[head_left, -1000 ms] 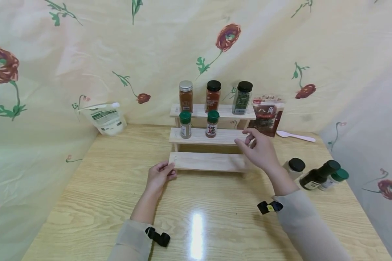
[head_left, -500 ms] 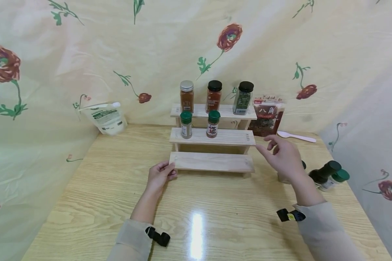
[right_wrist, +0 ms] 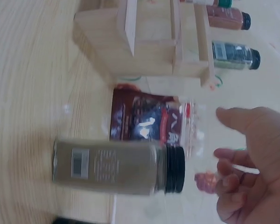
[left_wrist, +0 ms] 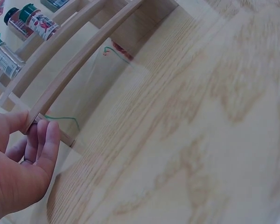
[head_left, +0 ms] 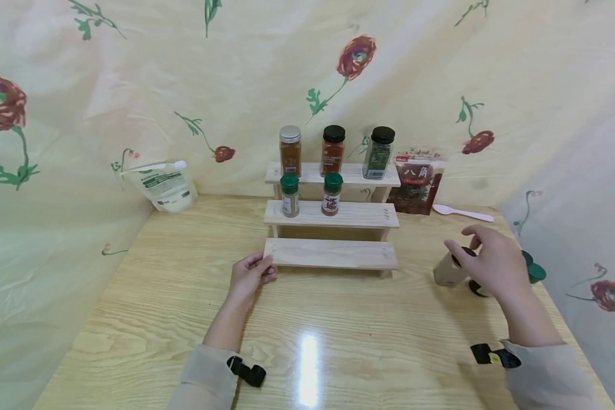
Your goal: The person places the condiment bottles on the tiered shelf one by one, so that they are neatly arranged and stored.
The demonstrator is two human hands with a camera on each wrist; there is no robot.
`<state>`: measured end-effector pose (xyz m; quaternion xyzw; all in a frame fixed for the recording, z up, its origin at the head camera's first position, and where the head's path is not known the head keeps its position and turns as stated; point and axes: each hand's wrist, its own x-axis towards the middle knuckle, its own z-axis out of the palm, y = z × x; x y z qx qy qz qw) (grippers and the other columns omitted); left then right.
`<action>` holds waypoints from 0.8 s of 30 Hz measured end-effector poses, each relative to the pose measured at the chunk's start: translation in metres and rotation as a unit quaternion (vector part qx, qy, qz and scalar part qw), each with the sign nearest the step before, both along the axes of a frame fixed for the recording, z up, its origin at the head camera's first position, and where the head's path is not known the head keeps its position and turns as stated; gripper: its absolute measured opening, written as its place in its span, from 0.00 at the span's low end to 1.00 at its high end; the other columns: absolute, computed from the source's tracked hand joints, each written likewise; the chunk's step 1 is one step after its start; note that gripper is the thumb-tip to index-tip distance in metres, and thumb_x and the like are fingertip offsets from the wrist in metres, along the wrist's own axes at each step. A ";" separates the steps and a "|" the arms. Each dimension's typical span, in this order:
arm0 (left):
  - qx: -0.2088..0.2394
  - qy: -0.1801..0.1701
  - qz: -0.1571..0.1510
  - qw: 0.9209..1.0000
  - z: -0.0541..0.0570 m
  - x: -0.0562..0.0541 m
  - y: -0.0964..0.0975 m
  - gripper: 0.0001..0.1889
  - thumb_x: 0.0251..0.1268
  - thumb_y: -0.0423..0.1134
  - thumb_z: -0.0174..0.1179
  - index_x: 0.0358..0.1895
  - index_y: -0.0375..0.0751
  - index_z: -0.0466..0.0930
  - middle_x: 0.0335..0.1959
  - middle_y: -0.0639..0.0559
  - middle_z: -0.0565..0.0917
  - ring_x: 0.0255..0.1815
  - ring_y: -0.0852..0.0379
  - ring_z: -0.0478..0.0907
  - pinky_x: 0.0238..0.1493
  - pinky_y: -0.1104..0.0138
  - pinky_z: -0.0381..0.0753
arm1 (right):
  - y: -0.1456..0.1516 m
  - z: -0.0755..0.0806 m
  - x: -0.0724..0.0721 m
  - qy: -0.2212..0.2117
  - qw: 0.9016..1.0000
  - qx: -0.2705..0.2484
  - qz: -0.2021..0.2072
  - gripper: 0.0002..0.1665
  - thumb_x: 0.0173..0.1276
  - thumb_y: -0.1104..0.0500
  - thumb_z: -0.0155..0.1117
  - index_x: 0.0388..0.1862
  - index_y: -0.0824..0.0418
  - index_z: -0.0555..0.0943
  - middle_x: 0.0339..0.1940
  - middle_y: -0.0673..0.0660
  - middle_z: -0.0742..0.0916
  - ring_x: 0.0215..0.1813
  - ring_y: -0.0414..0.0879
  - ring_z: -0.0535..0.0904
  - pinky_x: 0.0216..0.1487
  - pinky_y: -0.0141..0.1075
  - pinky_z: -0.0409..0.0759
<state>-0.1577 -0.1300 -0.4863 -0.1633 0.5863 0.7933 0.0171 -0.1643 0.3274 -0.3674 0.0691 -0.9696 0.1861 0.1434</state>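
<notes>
My left hand (head_left: 248,275) pinches the left end of the bottom step of a three-tier wooden spice rack (head_left: 333,254), thumb on top and fingers curled beneath, as the left wrist view shows. My right hand (head_left: 498,265) is over the right side of the table, fingers relaxed and holding nothing. Close by its thumb stands a black-capped jar of grey-brown powder (right_wrist: 109,167). The palm partly covers a dark bottle and a green-capped jar (head_left: 536,273) behind it. On the rack's middle step are two green-capped spice jars (head_left: 331,195).
Three spice jars stand on the top step, among them a green herb jar (head_left: 378,154). Right of the rack are a red-brown star anise packet (head_left: 415,183) and a pale plastic spoon (head_left: 463,214). A white pouch (head_left: 166,187) leans at the back left.
My right hand has moved right and down, from the rack's middle step to the black-capped jar at the right. My left hand keeps its hold on the bottom step.
</notes>
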 end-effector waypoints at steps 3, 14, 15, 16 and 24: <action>-0.001 0.001 0.001 1.000 0.001 0.001 0.000 0.20 0.71 0.30 0.63 0.59 0.20 0.73 0.30 0.49 0.84 0.29 0.59 0.83 0.38 0.68 0.91 | 0.010 -0.003 0.003 -0.014 1.000 0.013 -0.006 0.31 0.71 0.45 0.67 0.51 0.74 0.79 0.26 0.60 0.80 0.19 0.49 0.69 0.18 0.36 0.66; -0.001 -0.005 -0.001 1.000 0.001 0.002 0.001 0.22 0.71 0.30 0.63 0.61 0.20 0.72 0.29 0.51 0.84 0.29 0.60 0.83 0.39 0.70 0.91 | 0.025 -0.012 0.006 -0.147 0.989 0.025 0.011 0.44 0.73 0.38 0.62 0.60 0.79 0.70 0.23 0.57 0.81 0.22 0.47 0.74 0.19 0.37 0.72; -0.001 -0.005 -0.001 1.000 0.001 0.002 0.001 0.22 0.71 0.30 0.63 0.61 0.20 0.72 0.29 0.51 0.84 0.29 0.60 0.83 0.39 0.69 0.91 | 0.025 -0.013 0.005 -0.152 0.988 0.024 0.013 0.44 0.73 0.38 0.62 0.61 0.79 0.69 0.23 0.57 0.81 0.22 0.47 0.74 0.19 0.38 0.73; -0.001 -0.005 -0.001 1.000 0.001 0.002 0.001 0.22 0.71 0.30 0.63 0.61 0.20 0.72 0.29 0.51 0.84 0.29 0.60 0.83 0.39 0.69 0.91 | 0.025 -0.014 0.005 -0.156 0.987 0.022 0.012 0.45 0.73 0.37 0.62 0.61 0.79 0.69 0.23 0.57 0.81 0.22 0.47 0.75 0.19 0.38 0.73; -0.005 -0.006 -0.002 1.000 0.001 0.002 0.000 0.22 0.71 0.31 0.63 0.62 0.20 0.71 0.30 0.50 0.84 0.29 0.60 0.83 0.39 0.70 0.91 | 0.022 -0.018 0.001 -0.169 0.985 0.018 0.004 0.45 0.74 0.37 0.60 0.60 0.80 0.69 0.21 0.57 0.79 0.22 0.49 0.74 0.20 0.37 0.71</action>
